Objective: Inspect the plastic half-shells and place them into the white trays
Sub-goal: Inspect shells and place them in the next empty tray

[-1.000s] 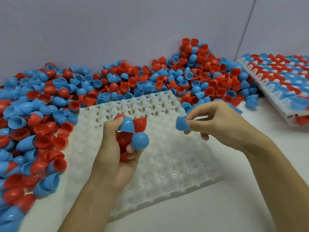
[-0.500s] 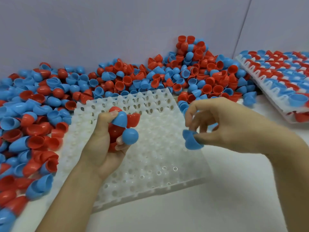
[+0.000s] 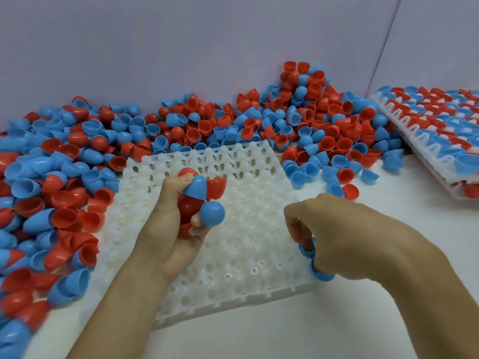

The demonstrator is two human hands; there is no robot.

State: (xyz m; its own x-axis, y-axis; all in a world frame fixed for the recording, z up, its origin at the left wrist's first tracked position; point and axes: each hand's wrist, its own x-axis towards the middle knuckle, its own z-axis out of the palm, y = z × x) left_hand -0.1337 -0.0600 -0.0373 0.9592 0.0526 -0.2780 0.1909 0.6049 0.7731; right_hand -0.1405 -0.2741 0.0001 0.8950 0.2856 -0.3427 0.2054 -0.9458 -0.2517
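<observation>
A white tray (image 3: pixel 241 255) with rows of round sockets lies in front of me on the table. My left hand (image 3: pixel 166 229) is raised over its left half and grips a bunch of red and blue half-shells (image 3: pixel 201 196). My right hand (image 3: pixel 344 234) is down at the tray's near right corner. Its fingers pinch a blue half-shell (image 3: pixel 320 274), which sits at the tray's right edge and is mostly hidden under the hand.
A big heap of loose red and blue half-shells (image 3: pixel 181 128) runs along the wall and down the left side. A stack of filled white trays (image 3: pixel 435 130) stands at the far right. White tabletop (image 3: pixel 311 332) shows near me.
My right hand has carried its blue half-shell from mid-air down to the tray's near right corner. My left hand keeps its bunch of shells and has hardly moved.
</observation>
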